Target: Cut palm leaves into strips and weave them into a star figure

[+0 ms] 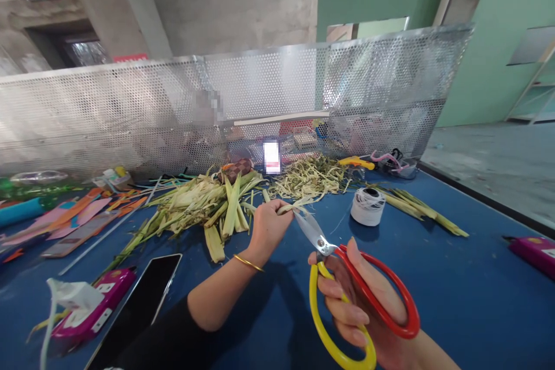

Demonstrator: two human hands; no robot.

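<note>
My right hand (347,295) grips scissors (321,245) with one red and one yellow handle. Their blades point away from me and meet a pale strip of plant leaf (299,207) that my left hand (271,228) pinches between thumb and fingers. The blades look nearly closed at the strip; whether they cut into it I cannot tell. Just to the right of the blades stands a spool of white string (367,207). Behind my left hand lies a heap of dried leaves and husks (191,202), and beyond the blades a pile of thin shredded strips (310,179).
On the blue table (433,289), a black phone (143,295) and a purple power strip (97,303) lie at left. Coloured sheets (78,214) are further left. Long stalks (425,211) and another purple power strip (535,251) lie at right. A perforated metal screen (269,87) borders the back.
</note>
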